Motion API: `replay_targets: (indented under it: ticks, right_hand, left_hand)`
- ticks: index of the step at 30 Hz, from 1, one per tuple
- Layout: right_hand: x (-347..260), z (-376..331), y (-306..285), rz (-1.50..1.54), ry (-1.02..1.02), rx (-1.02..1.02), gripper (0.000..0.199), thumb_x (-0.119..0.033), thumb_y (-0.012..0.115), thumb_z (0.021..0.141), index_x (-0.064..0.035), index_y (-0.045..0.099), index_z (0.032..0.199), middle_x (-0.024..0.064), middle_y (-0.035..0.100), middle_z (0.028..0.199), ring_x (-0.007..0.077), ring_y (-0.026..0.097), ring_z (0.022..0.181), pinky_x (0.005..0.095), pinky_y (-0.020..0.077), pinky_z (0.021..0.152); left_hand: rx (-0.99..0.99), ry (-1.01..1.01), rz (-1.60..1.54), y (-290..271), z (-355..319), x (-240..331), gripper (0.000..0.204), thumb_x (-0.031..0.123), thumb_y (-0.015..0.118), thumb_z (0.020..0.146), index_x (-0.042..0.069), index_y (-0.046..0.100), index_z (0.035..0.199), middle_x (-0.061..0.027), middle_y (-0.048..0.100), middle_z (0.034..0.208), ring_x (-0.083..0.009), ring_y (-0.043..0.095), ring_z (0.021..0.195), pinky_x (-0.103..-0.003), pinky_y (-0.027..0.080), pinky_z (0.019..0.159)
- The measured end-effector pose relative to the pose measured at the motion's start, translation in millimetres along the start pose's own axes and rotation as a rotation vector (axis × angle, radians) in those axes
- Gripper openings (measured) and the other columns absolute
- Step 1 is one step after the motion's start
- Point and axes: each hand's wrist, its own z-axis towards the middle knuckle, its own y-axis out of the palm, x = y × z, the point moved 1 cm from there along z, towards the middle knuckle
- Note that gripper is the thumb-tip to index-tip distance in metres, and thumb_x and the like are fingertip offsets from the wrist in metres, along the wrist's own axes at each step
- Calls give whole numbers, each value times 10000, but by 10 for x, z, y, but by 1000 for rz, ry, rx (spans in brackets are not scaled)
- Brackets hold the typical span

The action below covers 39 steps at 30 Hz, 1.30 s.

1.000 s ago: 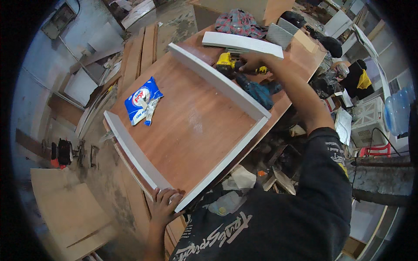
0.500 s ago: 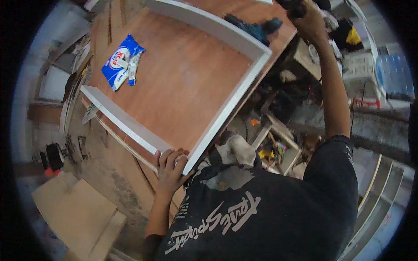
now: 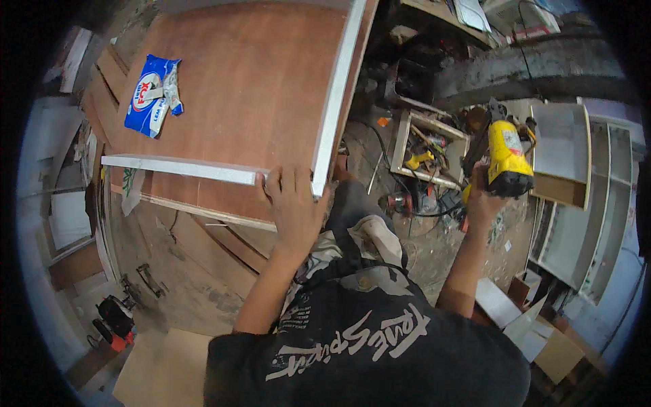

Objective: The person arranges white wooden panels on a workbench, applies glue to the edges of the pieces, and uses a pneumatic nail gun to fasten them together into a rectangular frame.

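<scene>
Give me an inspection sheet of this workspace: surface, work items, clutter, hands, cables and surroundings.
Surface: brown wooden panel, lying flat.
Work items: white boards stand on the panel; yellow-and-black power tool is held clear of it.
Clutter: blue-and-white packet on the panel; open wooden box of mixed tools on the floor.
Hands: left hand touches the board at the near corner, hiding whether the boards meet there; right hand grips the power tool.
Cables: black cable on the floor beside the box; ends not traceable.
Surroundings: white shelf unit at right; pale sheet at lower left.
</scene>
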Motion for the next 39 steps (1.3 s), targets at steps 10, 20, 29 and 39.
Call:
replay_targets:
  ticks: [10,20,29,39]
  right_hand:
    - [-104,-1010,-341,58,373,-239,294,-161,756,901,13,651,1113,146,683,1142,231,682,1013,355,533,862]
    - [-144,-1257,-172,201,-202,-401,567,-303,932,590,-62,576,959,97,593,821,190,644,678,315,499,624]
    - [-523,-2089,67,173,-341,-345,576,-220,795,723,-106,667,1273,70,734,932,231,687,698,340,521,613]
    - [-789,-2774,556,-29,-387,-221,518,-171,682,753,-66,694,1260,32,554,693,191,614,627,330,488,579]
  left_hand:
    - [131,34,41,36,33,-25,390,338,772,797,64,589,1005,-117,571,1092,-346,473,1138,-588,218,1137]
    - [-89,420,20,-368,127,-272,863,321,845,730,178,445,1481,-120,349,1557,-344,332,1431,-568,196,1193]
    - [-524,1112,180,-606,869,-366,779,189,807,691,214,532,1420,-36,394,1584,-292,356,1454,-497,215,1240]
    - [-591,1274,123,-530,1022,-381,444,197,716,796,171,623,1229,-49,485,1480,-348,351,1435,-532,213,1232]
